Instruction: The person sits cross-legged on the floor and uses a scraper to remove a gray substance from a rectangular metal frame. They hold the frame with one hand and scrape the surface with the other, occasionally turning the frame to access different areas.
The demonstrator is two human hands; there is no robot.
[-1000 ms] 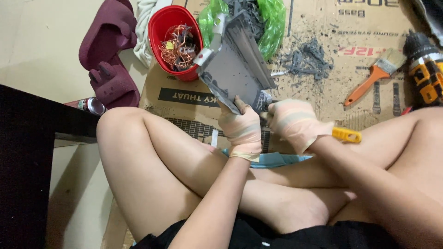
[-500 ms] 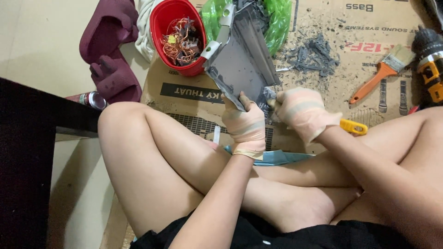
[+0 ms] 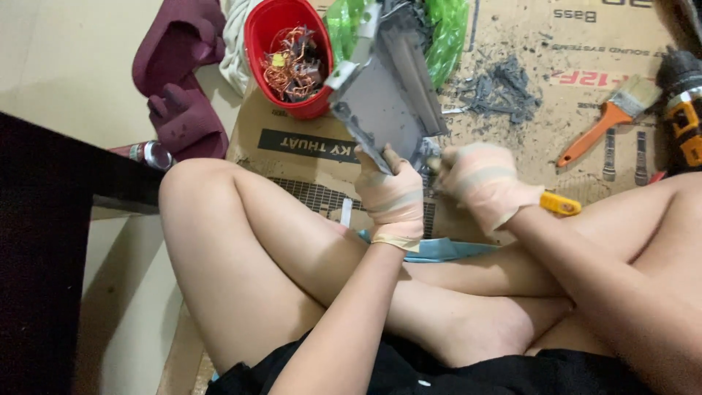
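Red plastic bucket [image 3: 257,44] of tangled copper wire sits far left on cardboard sheet [image 3: 512,44]. Gloved left hand [image 3: 391,201] clenched round lower edge of flat grey metal panel [image 3: 384,95], panel tilting up above fist. Gloved right hand [image 3: 479,183] pinches panel's lower right corner. Orange-handled paintbrush [image 3: 607,117] lies right.

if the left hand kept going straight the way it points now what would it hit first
The left hand points up and away, gripping the grey panel. Past that, the red bowl of copper wire looks first in line, though depth is unclear.
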